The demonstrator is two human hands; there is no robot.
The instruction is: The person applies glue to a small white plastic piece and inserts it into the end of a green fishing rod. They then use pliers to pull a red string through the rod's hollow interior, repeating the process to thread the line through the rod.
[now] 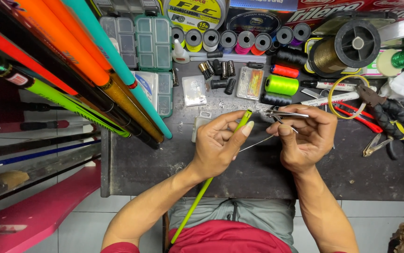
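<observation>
The left hand (218, 143) has its grip closed around a thin lime-green rod (211, 178), thumb and fingers pinching it near its upper end; the rod's tip pokes out just above the fingers and the rest runs down past the wrist towards the person's lap. The right hand (300, 138) has its grip closed on a small metal tool (284, 114), something like fine pliers or tweezers, held level across the fingertips with its point facing the rod's tip. A thin metal wire (258, 143) slants between the two hands, from the right fingers down towards the left palm; where its ends finish I cannot tell. Both hands hover close together, just above the dark, scuffed counter (258, 173).

Behind them on the counter lie a neon-green thread spool (281, 85), an orange spool (285, 70), a row of small line spools (239, 40), a large reel of bronze line (347, 49), clear compartment boxes (153, 42), and black-handled pliers (392, 119) with red-handled cutters (359, 117) to the right. To the left, a bundle of coloured rod blanks (71, 70) slants across the counter's corner.
</observation>
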